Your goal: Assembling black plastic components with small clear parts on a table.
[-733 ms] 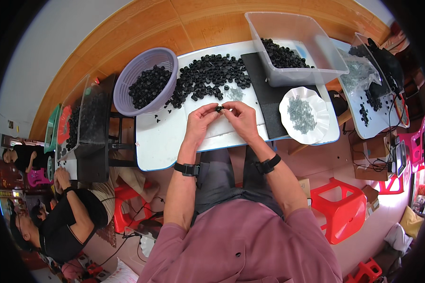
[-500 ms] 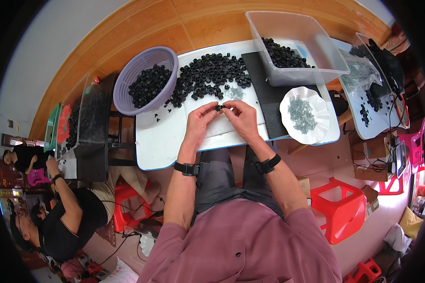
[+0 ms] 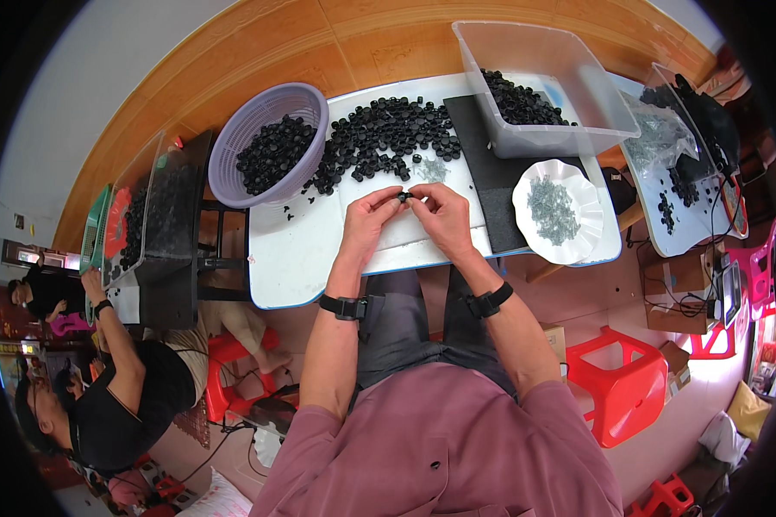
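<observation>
Small black part (image 3: 403,197) pinched over white desk (image 3: 293,267)

The part is gripped from either side by the fingertips of the left hand (image 3: 365,226) and the right hand (image 3: 445,222). Beyond it, black caps (image 3: 392,129) are heaped near clear slivers (image 3: 432,171), flanked by a purple basket (image 3: 226,164) and a scalloped white dish (image 3: 588,226).

Mauve short-sleeved shirt (image 3: 422,439), grey trousers (image 3: 398,323), black wristbands (image 3: 345,308)

White table (image 3: 297,258), black pieces (image 3: 392,129), purple basket (image 3: 225,164), perhaps clear slivers (image 3: 434,170)
</observation>
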